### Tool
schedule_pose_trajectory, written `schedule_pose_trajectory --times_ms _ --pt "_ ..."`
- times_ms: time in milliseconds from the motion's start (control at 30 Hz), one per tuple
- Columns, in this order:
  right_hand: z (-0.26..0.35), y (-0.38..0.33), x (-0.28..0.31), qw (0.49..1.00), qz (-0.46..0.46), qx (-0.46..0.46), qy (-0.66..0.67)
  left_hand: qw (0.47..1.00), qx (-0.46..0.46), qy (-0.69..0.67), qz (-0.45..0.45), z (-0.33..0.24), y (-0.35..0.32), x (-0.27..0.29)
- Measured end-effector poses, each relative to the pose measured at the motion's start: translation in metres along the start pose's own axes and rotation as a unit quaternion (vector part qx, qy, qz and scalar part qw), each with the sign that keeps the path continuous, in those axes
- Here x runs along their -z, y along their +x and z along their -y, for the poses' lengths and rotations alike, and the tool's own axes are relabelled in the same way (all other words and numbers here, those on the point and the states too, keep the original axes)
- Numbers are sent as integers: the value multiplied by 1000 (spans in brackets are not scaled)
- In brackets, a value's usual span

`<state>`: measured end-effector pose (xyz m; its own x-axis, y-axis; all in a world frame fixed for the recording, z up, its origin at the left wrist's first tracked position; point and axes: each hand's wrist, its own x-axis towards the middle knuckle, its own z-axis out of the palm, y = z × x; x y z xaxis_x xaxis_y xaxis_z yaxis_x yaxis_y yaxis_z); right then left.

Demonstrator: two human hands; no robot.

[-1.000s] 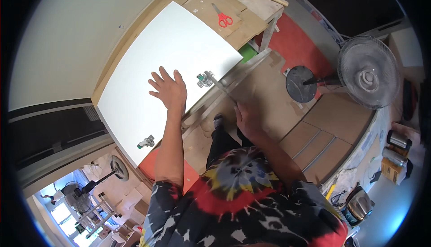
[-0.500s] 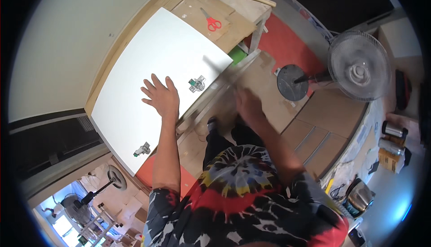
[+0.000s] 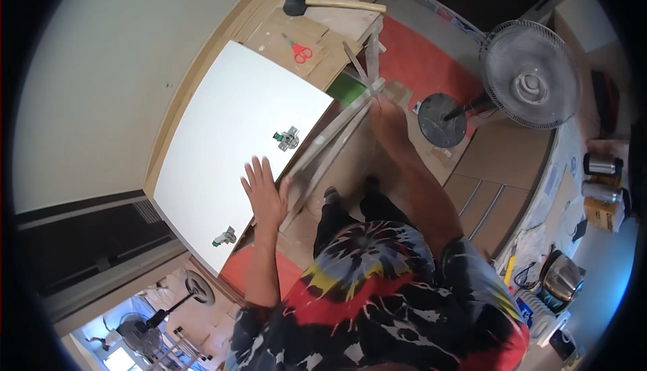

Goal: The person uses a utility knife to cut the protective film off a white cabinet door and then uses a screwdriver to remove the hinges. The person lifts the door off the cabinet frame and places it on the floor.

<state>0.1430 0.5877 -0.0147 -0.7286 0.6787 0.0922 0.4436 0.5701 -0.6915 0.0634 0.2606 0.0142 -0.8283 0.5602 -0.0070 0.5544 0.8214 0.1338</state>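
Free: white panel [image 3: 232, 111] middle | Obstacles: 2 hinges [image 3: 290, 138] | Front: apparently bench rail [image 3: 323, 139]

A workshop, judging by the wooden workbench [image 3: 342, 23], mallet [image 3: 337, 4], scissors [image 3: 300, 53] and white panel [image 3: 239, 118] with hinges [image 3: 289, 138].

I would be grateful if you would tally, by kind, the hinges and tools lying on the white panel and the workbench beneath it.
Silver metal hinges with green parts, on the flat white panel: 2
Red-handled scissors: 1
Black-headed mallet with a pale wooden handle: 1
Total: 4
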Motion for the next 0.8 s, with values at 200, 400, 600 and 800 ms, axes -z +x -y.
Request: schedule_pose_trajectory --times_ms 200,400,600,800 --pt "-96 -141 25 999 -3 -18 -34 999 20 40 -4 -41 -16 -25" --pt "-91 -233 114 973 -3 -232 22 942 -289 -145 -93 -114 49 -49" --pt "-94 -279 197 881 -397 -244 -79 971 -203 7 -128 -157 146 -38" --pt "-185 -292 316 777 -394 -402 -282 965 -230 92 -81 -123 159 -62"
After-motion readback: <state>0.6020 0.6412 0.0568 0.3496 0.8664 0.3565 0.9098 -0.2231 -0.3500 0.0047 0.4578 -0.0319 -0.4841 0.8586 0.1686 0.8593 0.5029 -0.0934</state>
